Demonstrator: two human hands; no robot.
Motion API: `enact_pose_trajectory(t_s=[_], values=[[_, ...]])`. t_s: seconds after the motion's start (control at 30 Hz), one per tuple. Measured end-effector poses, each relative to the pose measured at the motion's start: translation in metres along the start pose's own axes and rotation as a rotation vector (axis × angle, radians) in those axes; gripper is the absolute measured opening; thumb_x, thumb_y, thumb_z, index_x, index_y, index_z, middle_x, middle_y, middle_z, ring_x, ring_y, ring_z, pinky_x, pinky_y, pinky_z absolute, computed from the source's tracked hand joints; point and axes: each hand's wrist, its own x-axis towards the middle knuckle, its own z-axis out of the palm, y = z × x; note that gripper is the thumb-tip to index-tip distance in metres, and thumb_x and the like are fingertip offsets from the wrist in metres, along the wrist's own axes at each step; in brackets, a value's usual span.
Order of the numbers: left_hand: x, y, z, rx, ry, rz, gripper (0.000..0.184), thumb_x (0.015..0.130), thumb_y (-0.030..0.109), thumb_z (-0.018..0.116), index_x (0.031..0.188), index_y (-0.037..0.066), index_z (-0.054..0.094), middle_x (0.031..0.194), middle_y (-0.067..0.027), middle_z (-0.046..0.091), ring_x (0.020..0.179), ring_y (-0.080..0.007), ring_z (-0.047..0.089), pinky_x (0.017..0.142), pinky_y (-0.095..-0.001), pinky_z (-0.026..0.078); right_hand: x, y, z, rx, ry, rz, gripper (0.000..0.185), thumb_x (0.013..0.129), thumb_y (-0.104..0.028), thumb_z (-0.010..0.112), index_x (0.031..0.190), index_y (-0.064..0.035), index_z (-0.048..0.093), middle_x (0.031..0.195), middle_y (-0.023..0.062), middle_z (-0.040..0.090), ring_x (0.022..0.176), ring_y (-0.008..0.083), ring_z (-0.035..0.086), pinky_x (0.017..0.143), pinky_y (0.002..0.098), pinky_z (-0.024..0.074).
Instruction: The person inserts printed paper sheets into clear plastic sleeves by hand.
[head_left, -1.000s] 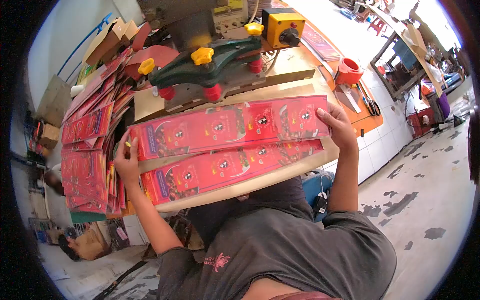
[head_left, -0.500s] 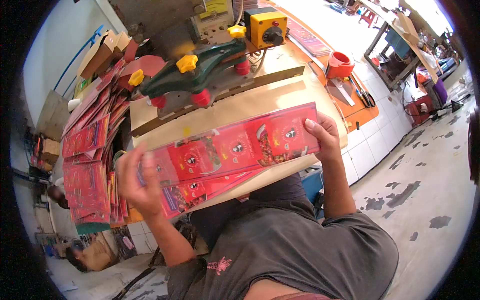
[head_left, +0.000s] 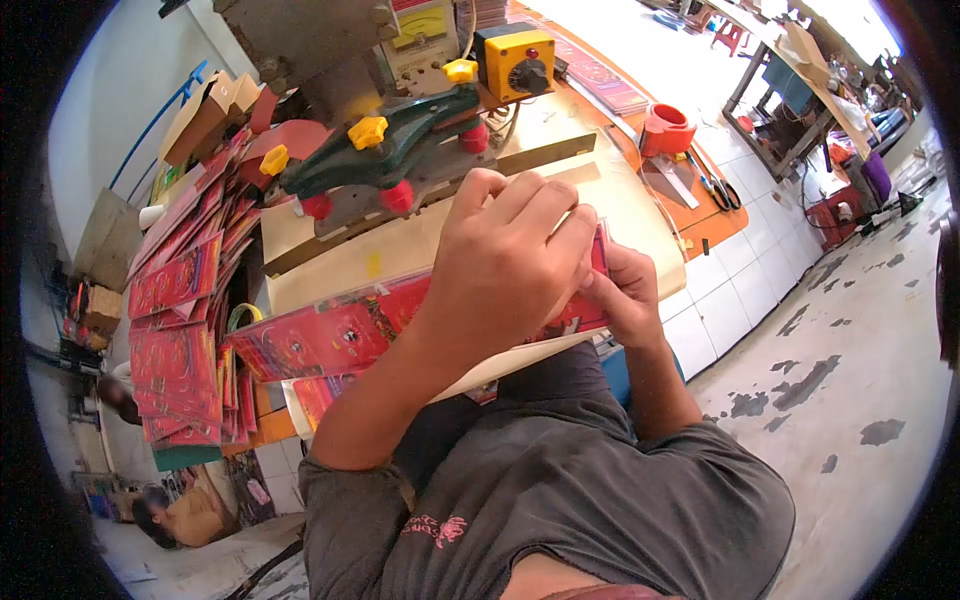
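A long red printed plastic packaging strip (head_left: 340, 338), with food pictures and round logos, lies slantwise above the worktable. My right hand (head_left: 628, 292) grips its right end, thumb on top. My left hand (head_left: 515, 260) is across the strip's right half, its fingers curled together close to my right thumb. The fingertips are turned away, so what they pinch cannot be made out. Under the strip, at its lower left, another red printed sheet (head_left: 318, 390) partly shows. Both lie by a beige work surface (head_left: 400, 240), in front of a press with a dark green clamp frame (head_left: 400, 140).
Piles of red printed strips (head_left: 175, 370) stand at the left. A yellow control box (head_left: 515, 65) sits behind the press. At the right are a red tape roll (head_left: 668, 130) and scissors (head_left: 722, 190). Another person (head_left: 190, 510) is at the lower left.
My left hand has moved from the strip's left end across to its right end. The strip has shifted left and its left end has dropped. My right hand still holds the right end.
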Motion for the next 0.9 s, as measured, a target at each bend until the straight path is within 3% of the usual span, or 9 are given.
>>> enact_pose_trajectory(t_s=[0.17,0.37,0.43,0.5,0.67,0.9], values=[[0.006,0.002,0.009,0.014,-0.029,-0.015,0.017,0.078,0.013,0.073,0.093,0.009,0.068,0.094,-0.0037,0.067,0.088,-0.0212,0.064,0.079,-0.0376,0.041,-0.002,0.003,-0.004,-0.031,0.017,0.033,0.027,0.099,-0.012,0.064,0.119,0.0061,0.066,0.105,0.0070,0.070,0.096,0.0111,0.062,0.084,0.0278,0.0493],[0.005,-0.008,0.006,0.198,0.057,-0.260,0.015,0.082,0.014,0.072,0.095,0.009,0.068,0.094,-0.0059,0.068,0.090,-0.0240,0.065,0.078,-0.0389,0.042,0.000,-0.001,0.005,-0.098,0.052,0.073,0.026,0.099,-0.015,0.065,0.115,0.0059,0.068,0.101,0.0091,0.070,0.092,0.0140,0.063,0.083,0.0294,0.0496],[0.001,-0.011,0.003,-0.227,-0.020,-0.328,0.016,0.085,0.018,0.073,0.097,0.009,0.068,0.096,-0.0065,0.069,0.093,-0.0256,0.066,0.079,-0.0400,0.043,0.000,0.000,0.005,-0.089,0.067,0.075,0.026,0.099,-0.016,0.065,0.114,0.0061,0.068,0.101,0.0100,0.070,0.092,0.0148,0.064,0.083,0.0298,0.0497],[0.000,-0.007,0.009,-0.254,-0.028,-0.277,0.017,0.086,0.020,0.074,0.097,0.008,0.068,0.095,-0.0066,0.069,0.092,-0.0264,0.066,0.079,-0.0405,0.043,0.002,0.006,0.004,-0.108,0.066,-0.049,0.025,0.099,-0.014,0.065,0.114,0.0052,0.068,0.102,0.0084,0.070,0.093,0.0131,0.063,0.083,0.0292,0.0499],[0.002,0.000,0.014,-0.250,-0.076,-0.225,0.021,0.086,0.024,0.076,0.095,0.007,0.068,0.092,-0.0069,0.069,0.090,-0.0277,0.066,0.079,-0.0419,0.044,-0.002,0.007,0.002,-0.015,0.037,0.033,0.022,0.099,-0.012,0.066,0.113,0.0038,0.069,0.103,0.0056,0.070,0.095,0.0105,0.062,0.083,0.0279,0.0497],[0.009,-0.003,0.016,-0.503,-0.125,-0.363,0.020,0.087,0.020,0.075,0.090,0.003,0.066,0.084,-0.0111,0.068,0.081,-0.0307,0.067,0.073,-0.0396,0.047,-0.003,0.003,0.000,-0.151,0.040,-0.027,0.021,0.098,-0.014,0.068,0.109,0.0034,0.070,0.097,0.0039,0.071,0.092,0.0091,0.062,0.080,0.0276,0.0494]])
